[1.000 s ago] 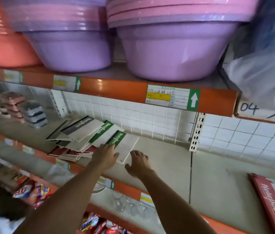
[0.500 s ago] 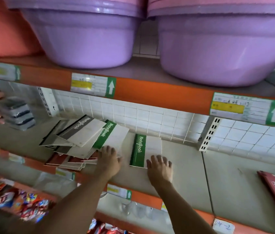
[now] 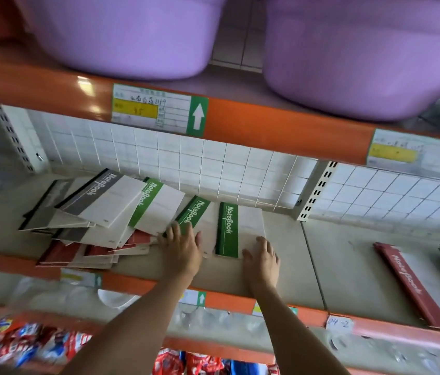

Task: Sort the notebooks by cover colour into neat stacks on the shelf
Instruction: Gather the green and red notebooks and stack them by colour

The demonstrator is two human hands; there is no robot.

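Head view: on the grey shelf (image 3: 281,255), a green-spined notebook (image 3: 240,230) lies flat with its long axis running from the shelf's front edge toward the tiled back wall, spine on its left and the word "NoteBook" reading along that axis. The right hand (image 3: 262,259) rests on its near right corner with fingers spread and straight, palm down. Just left of that notebook, a second green notebook (image 3: 193,212) lies tilted, its far end leaning right, under the flat, extended fingers of the left hand (image 3: 182,249). Half a second ago only one green notebook lay apart from the pile; now this second one has slid out beside it, and the left hand has shifted right from the pile. Further left of the upright notebook, the mixed pile (image 3: 99,220) of grey, green and red covers fans out, lower ones largely hidden. Well to its right, a red notebook (image 3: 413,285) is cut off by the frame edge, and a dark green item beside it is too blurred to identify.
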